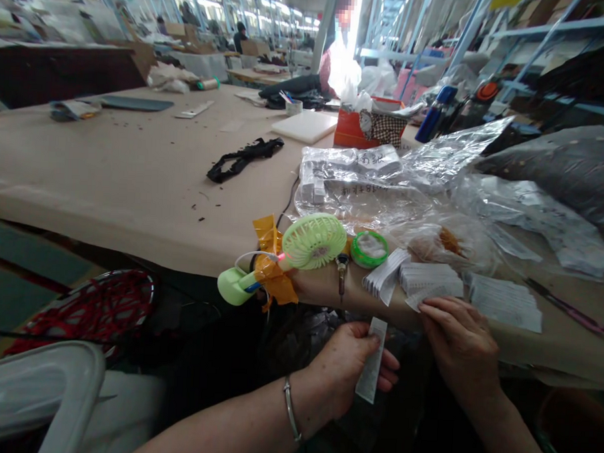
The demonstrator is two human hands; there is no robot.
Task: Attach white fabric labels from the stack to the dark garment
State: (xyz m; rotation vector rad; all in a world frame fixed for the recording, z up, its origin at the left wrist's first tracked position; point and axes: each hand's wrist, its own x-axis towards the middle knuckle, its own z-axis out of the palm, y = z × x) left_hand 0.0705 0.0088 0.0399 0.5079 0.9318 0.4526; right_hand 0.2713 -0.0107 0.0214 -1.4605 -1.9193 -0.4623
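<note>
My left hand (352,362), below the table's front edge, pinches a narrow white printed label (372,366) between thumb and fingers. At the edge, my right hand (460,337) is closed, its fingertips on the corner of another white label (426,294) that sticks out askew from a fanned stack of labels (430,277). A second fanned stack (387,275) lies to its left. Beyond my right knuckles rests a third spread of labels (506,302).
A green fan (315,242) is fixed with orange tape (278,282) at the table edge. Near it are a screwdriver-like tool (342,272) and a round green tub (370,249). Plastic bags (354,182) lie behind, pink-handled tweezers (569,306) at right. Black fabric (245,158) lies further back.
</note>
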